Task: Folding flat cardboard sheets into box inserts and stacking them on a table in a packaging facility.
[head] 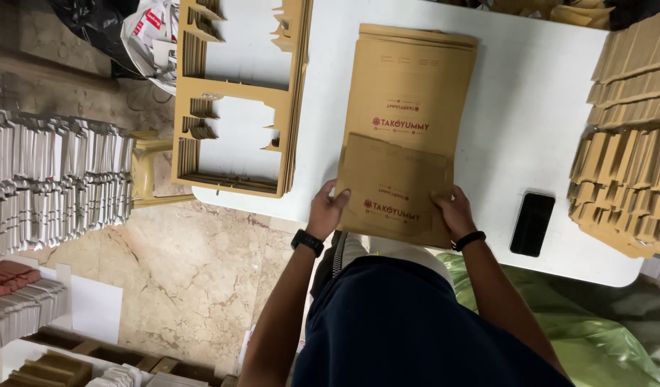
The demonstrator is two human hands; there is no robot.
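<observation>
Gripping a folded brown card (398, 193) at both edges, left hand (328, 210), right hand (453, 211); phone (532, 223) just beside; die-cut sheets (237, 93) left.

This is a small packaging workroom — a place where flat cardboard boxes are prepared by hand. A white folding table (530, 107) carries a stack of brown die-cut box blanks (408, 107), beside a pile of leftover cardboard frames (233, 93) with the shapes already punched out. More folded brown pieces (627, 179) are heaped at the table's far right edge. On the marble-patterned floor (194, 279) stand dense rows of white flattened cartons (54, 179) — stock in quantity, not household clutter. A crumpled plastic bag (154, 36) and a green bag (595, 337) lie close by.
</observation>
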